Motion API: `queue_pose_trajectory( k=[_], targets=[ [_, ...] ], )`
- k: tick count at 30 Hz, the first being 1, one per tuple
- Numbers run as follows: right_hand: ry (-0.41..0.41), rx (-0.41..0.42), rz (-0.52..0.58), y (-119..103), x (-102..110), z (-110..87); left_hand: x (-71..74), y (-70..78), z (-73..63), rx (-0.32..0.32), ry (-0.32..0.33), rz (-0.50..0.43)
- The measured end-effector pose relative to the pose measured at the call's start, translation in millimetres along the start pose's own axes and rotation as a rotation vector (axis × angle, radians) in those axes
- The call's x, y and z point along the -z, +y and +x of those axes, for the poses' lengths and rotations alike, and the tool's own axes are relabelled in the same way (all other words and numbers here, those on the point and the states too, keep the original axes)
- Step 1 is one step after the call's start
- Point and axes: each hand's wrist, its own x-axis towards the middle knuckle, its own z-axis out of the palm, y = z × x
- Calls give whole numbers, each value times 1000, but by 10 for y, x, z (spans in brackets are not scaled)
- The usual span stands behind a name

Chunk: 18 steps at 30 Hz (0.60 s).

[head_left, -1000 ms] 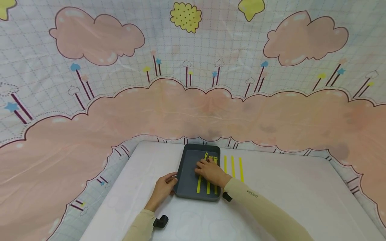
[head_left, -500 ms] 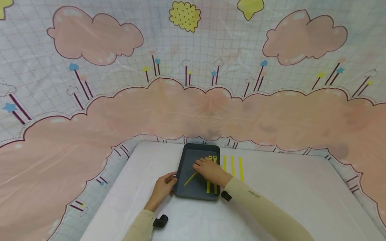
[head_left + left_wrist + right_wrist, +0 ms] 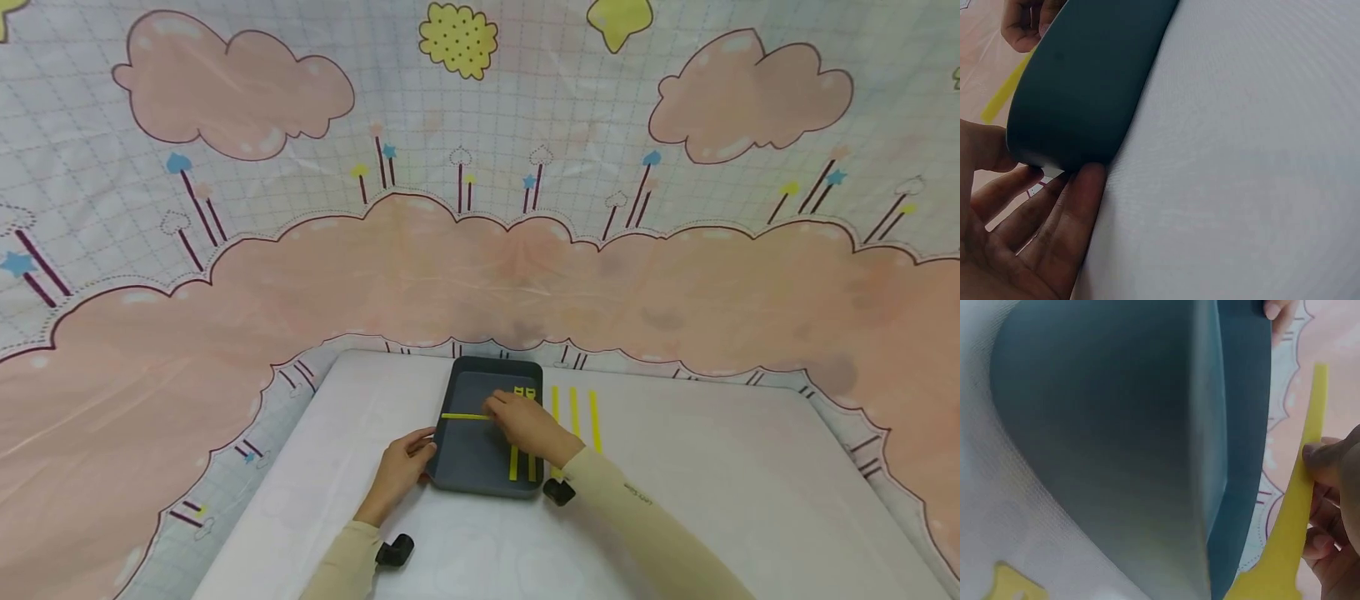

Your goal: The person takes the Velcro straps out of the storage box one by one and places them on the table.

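My left hand (image 3: 397,470): fingers loosely spread, tips touching the grey tray (image 3: 468,462)
My right hand (image 3: 529,427): thumb and fingers pinching a yellow strip (image 3: 463,416) crosswise over it

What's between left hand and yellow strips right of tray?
Head view: dark tray, two strips lying in it, and right hand holding another strip above it.

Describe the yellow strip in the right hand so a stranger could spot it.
Find the dark gray tray on the white table. Over it, the right hand pinches the yellow strip. It runs across the tray; the other yellow strips, inside and beside the tray, lie lengthwise.
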Motion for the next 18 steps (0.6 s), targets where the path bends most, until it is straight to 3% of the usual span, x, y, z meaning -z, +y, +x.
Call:
queue_pose_trajectory(
  k=[5, 11, 18],
  targets=[
    [25, -20, 111, 25, 34, -28, 0, -7, 15, -1, 1, -5],
    [41, -128, 282, 47, 46, -90, -13, -16, 2, -8, 3, 7],
    [130, -191, 498, 110, 41, -155, -20, 7, -5, -13, 10, -4]
  ],
)
